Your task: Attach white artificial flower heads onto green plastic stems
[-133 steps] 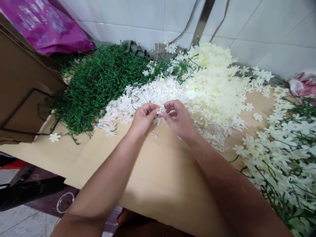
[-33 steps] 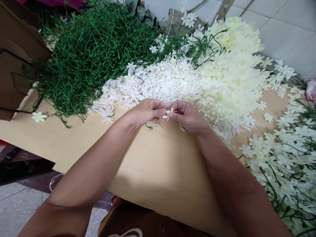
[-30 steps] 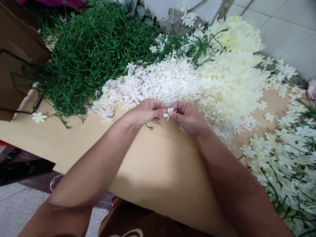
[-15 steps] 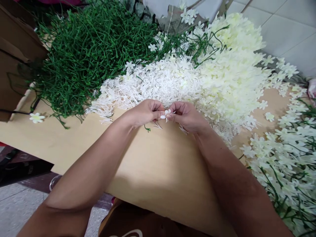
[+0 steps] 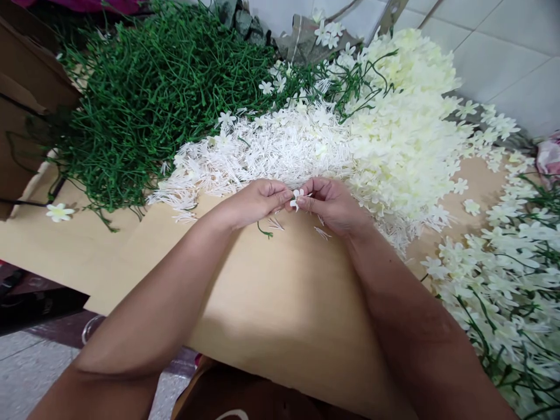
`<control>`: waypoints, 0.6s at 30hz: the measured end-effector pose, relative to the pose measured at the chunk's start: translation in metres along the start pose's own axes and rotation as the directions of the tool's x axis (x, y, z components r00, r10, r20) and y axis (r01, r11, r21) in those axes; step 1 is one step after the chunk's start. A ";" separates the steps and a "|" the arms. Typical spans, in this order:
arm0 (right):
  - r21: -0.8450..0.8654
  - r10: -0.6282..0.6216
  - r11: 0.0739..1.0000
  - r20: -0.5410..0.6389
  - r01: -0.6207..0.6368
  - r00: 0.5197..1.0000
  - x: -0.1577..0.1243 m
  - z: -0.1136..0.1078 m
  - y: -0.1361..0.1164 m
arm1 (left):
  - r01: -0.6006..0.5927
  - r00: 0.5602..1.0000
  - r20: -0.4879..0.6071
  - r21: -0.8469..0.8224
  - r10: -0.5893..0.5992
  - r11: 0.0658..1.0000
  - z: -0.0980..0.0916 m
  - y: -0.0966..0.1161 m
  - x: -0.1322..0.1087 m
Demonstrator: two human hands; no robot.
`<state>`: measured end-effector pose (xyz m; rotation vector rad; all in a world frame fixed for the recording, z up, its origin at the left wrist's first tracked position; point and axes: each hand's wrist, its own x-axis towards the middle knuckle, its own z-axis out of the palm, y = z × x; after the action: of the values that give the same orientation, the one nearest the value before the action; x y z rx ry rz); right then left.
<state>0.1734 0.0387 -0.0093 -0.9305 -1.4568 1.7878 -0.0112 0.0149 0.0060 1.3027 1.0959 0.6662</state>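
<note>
Above the near edge of the piles, my left hand and my right hand meet fingertip to fingertip. Between them is a small white artificial flower, its petals facing up and toward me. Both hands are closed in a pinch at it; the fingers partly cover its middle and any stem. Just below lie a short green stem and a few loose white stamens. Right behind my fingers spreads a heap of white stamens.
A large pile of green plastic stems fills the back left, beside a cardboard box. Pale yellow-white petals are heaped at the back right. Assembled flowers with stems lie at the right. One loose flower rests on the cardboard surface.
The flower between my fingertips has turned, showing its petals more upright. My hands stay almost in place, while the whole view has shifted slightly.
</note>
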 end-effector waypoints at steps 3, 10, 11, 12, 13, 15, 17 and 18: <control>-0.051 0.022 0.998 -0.020 -0.023 1.000 -0.001 0.005 -0.003 | -0.013 1.000 -0.003 0.004 0.013 1.000 0.003 -0.002 0.001; -0.127 0.024 0.992 -0.039 -0.029 0.999 0.000 0.011 0.000 | -0.046 0.999 0.015 -0.011 0.046 0.999 0.004 -0.002 0.002; -0.119 0.020 0.993 -0.037 -0.024 0.999 0.000 0.011 0.000 | -0.049 0.999 0.013 -0.011 0.050 0.999 0.004 -0.002 0.002; -0.111 0.020 0.994 -0.041 -0.025 0.999 0.000 0.011 0.001 | -0.052 0.999 0.010 -0.011 0.052 0.999 0.004 -0.002 0.001; -0.105 0.024 0.994 -0.048 -0.029 0.999 0.001 0.011 0.001 | -0.052 0.999 0.006 -0.013 0.052 0.999 0.004 -0.002 0.001; -0.109 0.032 0.993 -0.066 -0.039 0.997 0.002 0.013 0.001 | -0.047 0.999 -0.010 -0.022 0.047 0.999 0.005 -0.003 0.001; -0.125 0.031 0.991 -0.088 -0.042 0.996 0.003 0.015 0.001 | -0.042 0.999 -0.025 -0.034 0.041 0.999 0.007 -0.002 0.002; -0.129 0.026 0.991 -0.104 -0.040 0.994 0.003 0.016 0.001 | -0.039 0.999 -0.034 -0.045 0.038 0.998 0.008 -0.002 0.003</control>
<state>0.1581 0.0329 -0.0085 -1.1025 -1.5156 1.6579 -0.0030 0.0134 0.0030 1.2803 1.0790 0.7402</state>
